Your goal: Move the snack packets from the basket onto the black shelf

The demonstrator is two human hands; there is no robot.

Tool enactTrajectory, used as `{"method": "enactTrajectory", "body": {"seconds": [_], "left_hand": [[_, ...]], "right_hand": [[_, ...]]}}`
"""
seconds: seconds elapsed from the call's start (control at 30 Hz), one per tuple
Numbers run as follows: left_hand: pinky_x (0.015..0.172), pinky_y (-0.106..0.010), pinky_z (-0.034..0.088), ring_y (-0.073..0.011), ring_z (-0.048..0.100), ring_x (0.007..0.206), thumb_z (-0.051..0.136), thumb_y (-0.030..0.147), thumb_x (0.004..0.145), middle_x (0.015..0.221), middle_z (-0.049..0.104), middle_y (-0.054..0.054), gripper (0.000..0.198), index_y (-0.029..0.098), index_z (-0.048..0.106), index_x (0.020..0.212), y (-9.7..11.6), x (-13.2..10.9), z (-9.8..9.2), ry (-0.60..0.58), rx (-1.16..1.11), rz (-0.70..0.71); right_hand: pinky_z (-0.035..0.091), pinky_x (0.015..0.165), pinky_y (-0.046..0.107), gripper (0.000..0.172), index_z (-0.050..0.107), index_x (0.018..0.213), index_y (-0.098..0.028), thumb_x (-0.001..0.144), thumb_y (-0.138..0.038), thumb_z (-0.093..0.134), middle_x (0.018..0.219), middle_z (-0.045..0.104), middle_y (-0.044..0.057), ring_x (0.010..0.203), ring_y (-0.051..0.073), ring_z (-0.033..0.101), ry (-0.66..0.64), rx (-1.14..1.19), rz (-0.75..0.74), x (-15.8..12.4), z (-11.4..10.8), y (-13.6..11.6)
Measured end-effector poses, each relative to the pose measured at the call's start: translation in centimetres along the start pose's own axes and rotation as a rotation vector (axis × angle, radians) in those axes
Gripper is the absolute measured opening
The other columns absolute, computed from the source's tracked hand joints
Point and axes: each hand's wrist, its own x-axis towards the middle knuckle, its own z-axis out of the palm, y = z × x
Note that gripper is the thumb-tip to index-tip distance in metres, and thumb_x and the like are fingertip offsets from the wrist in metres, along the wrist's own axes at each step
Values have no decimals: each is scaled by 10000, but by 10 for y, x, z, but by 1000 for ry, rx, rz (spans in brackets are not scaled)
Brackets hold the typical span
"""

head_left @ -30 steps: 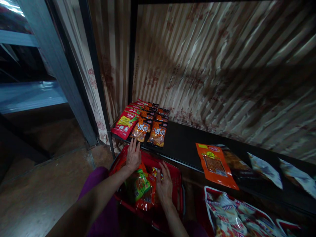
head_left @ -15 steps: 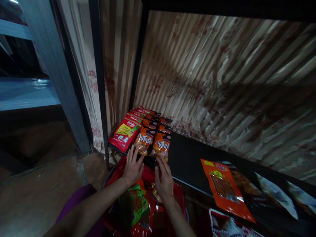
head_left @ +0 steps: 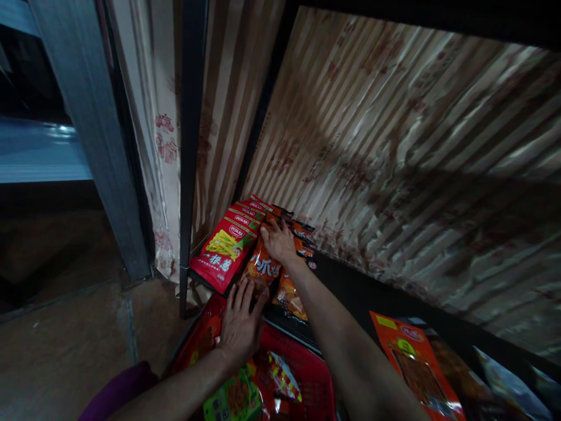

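Note:
Two rows of orange snack bags stand on the black shelf, overlapping from front to back. My left hand [head_left: 242, 321] rests at the lower edge of the front orange snack bag [head_left: 262, 264], its fingers spread. Over the top of that same bag reaches my right hand [head_left: 277, 240], palm down with fingers apart, hiding part of the bags behind. A second front orange bag [head_left: 291, 297] lies under my right forearm. Left of them is a row of red snack packets [head_left: 225, 251], overlapping and leaning back.
Below the shelf edge, a red basket [head_left: 309, 365] holds a green packet [head_left: 234, 397] and other snacks. Farther right on the black shelf [head_left: 346, 289] lie a long orange packet [head_left: 416, 368] and a white packet [head_left: 511, 380]. A black post [head_left: 191, 146] rises at the left.
My right hand has moved up and back from the front edge onto the top of the left orange bag. My left hand stays near the bags' lower edge. The view has shifted slightly.

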Motion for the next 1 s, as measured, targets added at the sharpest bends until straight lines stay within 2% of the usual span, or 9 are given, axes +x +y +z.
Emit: {"method": "enactTrajectory", "body": {"seconds": [0.1,0.17,0.3,0.5,0.8,0.9,1.0], "left_hand": [[1110,-512,274,-303,308,1382,551,348,854,1431,441,-131,562,273,426,1397,-1,1,0,3,-10,-1],[1109,-509,276,-307,302,1385,558,333,846,1435,434,-137,576,267,421,1402,-1,2,0,3,-19,4],[1101,-511,290,-306,292,1390,543,284,847,1448,413,-145,558,255,432,1393,-2,6,1,-6,-25,-4],[1092,-511,314,-306,301,1380,534,244,838,1432,426,-141,496,235,500,1332,-1,12,0,0,-48,-32],[1053,-519,380,-318,260,1395,510,184,834,1429,401,-153,537,237,457,1366,-6,14,1,-1,-77,-3],[1041,-522,391,-327,273,1388,518,179,830,1430,394,-159,559,248,441,1379,-7,14,2,-18,-81,-4],[1024,-524,402,-335,267,1392,523,156,818,1443,376,-167,594,253,416,1394,-8,13,2,-50,-86,2]], "right_hand": [[161,1136,535,627,544,1321,-247,956,-530,120,1498,386,47,1434,335,164,-109,-35,34,15,0,4],[192,1119,550,660,532,1333,-235,947,-553,101,1499,381,65,1421,342,204,-131,-32,36,20,1,8],[265,1069,584,684,523,1339,-246,931,-589,95,1491,392,79,1398,354,261,-108,6,31,25,6,15],[297,1044,590,653,552,1296,-246,927,-601,146,1451,445,100,1381,339,300,-71,20,30,31,13,18],[277,1057,599,650,519,1333,-238,931,-592,151,1481,404,95,1393,351,274,-125,36,35,34,11,21],[271,1058,602,644,513,1339,-254,927,-602,160,1487,398,82,1392,358,272,-111,36,44,34,14,23],[259,1080,565,625,536,1313,-252,933,-591,173,1450,449,82,1388,316,293,-71,57,20,33,17,26]]}}
